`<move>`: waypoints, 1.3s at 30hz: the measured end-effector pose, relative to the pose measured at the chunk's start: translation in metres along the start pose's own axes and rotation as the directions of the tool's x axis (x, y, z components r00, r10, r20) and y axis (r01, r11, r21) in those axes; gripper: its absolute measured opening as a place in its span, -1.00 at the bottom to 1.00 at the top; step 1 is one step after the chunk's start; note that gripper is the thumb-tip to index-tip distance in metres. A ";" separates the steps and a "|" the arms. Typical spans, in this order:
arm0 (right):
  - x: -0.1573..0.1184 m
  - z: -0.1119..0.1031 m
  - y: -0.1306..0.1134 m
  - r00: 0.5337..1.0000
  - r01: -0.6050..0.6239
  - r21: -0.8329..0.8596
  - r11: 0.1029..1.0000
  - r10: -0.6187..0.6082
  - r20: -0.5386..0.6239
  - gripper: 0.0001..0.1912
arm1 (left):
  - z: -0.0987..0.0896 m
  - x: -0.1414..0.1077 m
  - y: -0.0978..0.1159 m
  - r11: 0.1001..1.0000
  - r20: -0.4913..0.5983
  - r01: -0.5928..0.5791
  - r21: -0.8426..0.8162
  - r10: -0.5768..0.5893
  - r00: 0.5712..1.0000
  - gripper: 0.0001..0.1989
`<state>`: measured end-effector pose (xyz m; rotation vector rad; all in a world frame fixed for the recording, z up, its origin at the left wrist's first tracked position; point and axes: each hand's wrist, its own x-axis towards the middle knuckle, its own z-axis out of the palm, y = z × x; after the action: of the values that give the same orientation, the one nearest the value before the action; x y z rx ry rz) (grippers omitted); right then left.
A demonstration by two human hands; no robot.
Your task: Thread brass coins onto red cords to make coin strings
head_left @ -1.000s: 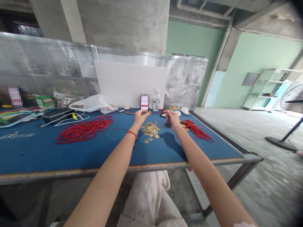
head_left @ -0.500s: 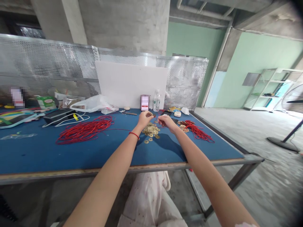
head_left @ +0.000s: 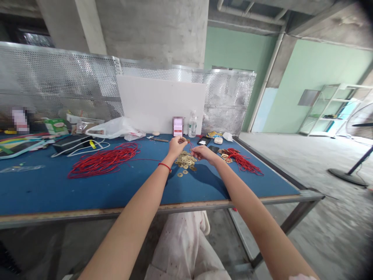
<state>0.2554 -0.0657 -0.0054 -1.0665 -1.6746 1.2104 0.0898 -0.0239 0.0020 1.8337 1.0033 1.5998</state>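
My left hand (head_left: 177, 146), with a red cord bracelet on its wrist, pinches a red cord (head_left: 190, 145) above a pile of brass coins (head_left: 184, 159). The cord hangs down between my hands. Just right of it my right hand (head_left: 203, 153) is closed at the fingertips, over the right side of the pile; what they grip is too small to make out. A large bundle of red cord (head_left: 105, 160) lies on the left, and one strand runs from it toward the coins. Coins tied with red cord (head_left: 243, 160) lie to the right.
On the blue table (head_left: 116, 194), a bottle (head_left: 192, 124) and a lit phone (head_left: 178, 126) stand at the back. Also there are a plastic bag (head_left: 112, 127), a black box (head_left: 70, 144), a white case (head_left: 218, 140) and a dark flat item (head_left: 204, 140).
My right hand has moved slightly left and down, toward the coins. More of the red cord shows between my hands. My left hand is nearly where it was.
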 end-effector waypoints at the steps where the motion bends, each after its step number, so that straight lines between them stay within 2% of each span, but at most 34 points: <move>1: 0.000 0.000 0.000 1.000 0.001 -0.003 1.000 -0.001 0.003 -0.74 | 0.000 0.000 0.000 1.000 0.003 -0.005 0.001 0.005 1.000 -0.95; 23: -0.005 0.000 -0.007 0.998 0.060 -0.011 0.998 -0.060 -0.009 -0.73 | 0.000 0.002 -0.009 1.000 0.000 -0.020 0.009 0.020 1.000 -0.92; 30: -0.004 0.000 -0.007 0.999 0.050 -0.033 0.998 -0.050 0.012 -0.71 | 0.000 0.001 -0.004 0.999 0.007 -0.024 0.023 0.024 1.000 -0.94; 39: -0.004 0.000 -0.007 0.999 0.029 -0.034 0.999 -0.029 -0.014 -0.72 | 0.001 -0.001 -0.001 0.999 0.007 -0.030 0.029 0.030 1.000 -0.96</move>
<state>0.2553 -0.0705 0.0004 -1.0656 -1.6995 1.1566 0.0906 -0.0238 0.0009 1.8804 1.0053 1.6031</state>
